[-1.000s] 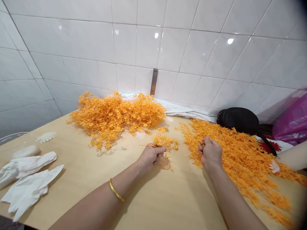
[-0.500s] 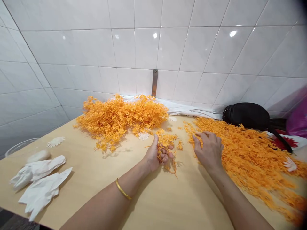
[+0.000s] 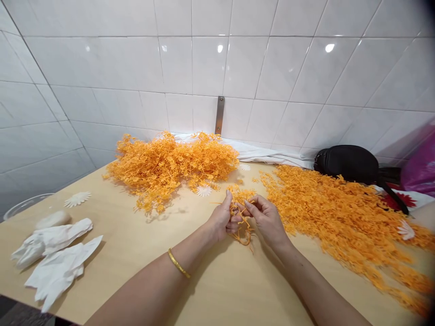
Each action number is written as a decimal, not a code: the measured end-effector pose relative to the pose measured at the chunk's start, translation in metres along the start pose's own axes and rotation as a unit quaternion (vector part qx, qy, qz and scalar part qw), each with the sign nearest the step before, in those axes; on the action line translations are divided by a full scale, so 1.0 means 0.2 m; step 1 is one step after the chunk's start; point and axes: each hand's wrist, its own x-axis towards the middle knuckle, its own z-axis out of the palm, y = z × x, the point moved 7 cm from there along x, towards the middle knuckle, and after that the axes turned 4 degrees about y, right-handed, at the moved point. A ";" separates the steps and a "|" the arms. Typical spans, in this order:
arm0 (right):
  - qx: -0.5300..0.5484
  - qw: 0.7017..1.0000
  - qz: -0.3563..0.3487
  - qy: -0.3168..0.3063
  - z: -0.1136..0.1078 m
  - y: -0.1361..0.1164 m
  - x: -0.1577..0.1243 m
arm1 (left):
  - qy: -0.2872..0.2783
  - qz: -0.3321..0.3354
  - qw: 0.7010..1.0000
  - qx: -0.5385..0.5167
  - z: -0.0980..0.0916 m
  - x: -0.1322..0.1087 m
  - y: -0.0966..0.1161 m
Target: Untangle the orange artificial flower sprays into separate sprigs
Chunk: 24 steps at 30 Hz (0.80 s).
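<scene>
My left hand (image 3: pixel 222 220) is closed around a small bunch of thin orange plastic flower stems (image 3: pixel 245 234), whose ends hang below the fingers. My right hand (image 3: pixel 267 220) meets it from the right, thumb and fingertips pinched on the orange stuff at the left fingers. Exactly which piece the pinch holds is too small to make out. Just behind both hands lie a few loose orange flower pieces (image 3: pixel 239 192). A big tangled heap of orange plastic flower sprays (image 3: pixel 170 165) stands to the back left. Loose orange flower pieces (image 3: pixel 340 213) spread widely over the right side.
White petal-shaped pieces lie about, one a white flower disc (image 3: pixel 204 191) beside the heap. Crumpled white tissues (image 3: pixel 61 267) are at the left edge. A black pouch (image 3: pixel 350 162) and a purple bag (image 3: pixel 419 167) sit at the back right, before the tiled wall (image 3: pixel 129 63).
My right hand has moved left from beside the loose orange pieces to my left hand, and its fingers have closed into a pinch there. The left hand keeps its grip on the stems.
</scene>
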 end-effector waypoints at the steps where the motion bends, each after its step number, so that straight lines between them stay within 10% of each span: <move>1: 0.017 1.000 0.017 0.017 -0.01 0.02 0.00 | 0.005 -0.001 1.000 -0.005 0.00 0.00 0.00; 10: 0.242 0.951 0.145 0.124 0.00 0.13 0.00 | -0.016 0.030 0.998 -0.047 0.07 0.03 0.01; 16: 0.263 0.908 0.181 0.271 -0.33 0.15 0.07 | 0.017 0.070 0.997 -0.016 0.02 -0.03 0.02; 21: -0.003 0.956 0.067 0.287 -0.51 0.05 0.09 | -0.048 0.065 0.997 -0.019 0.00 -0.02 0.04; 24: -0.276 0.931 0.014 0.240 -0.51 0.02 0.10 | -0.075 0.078 0.994 -0.005 0.00 -0.02 0.06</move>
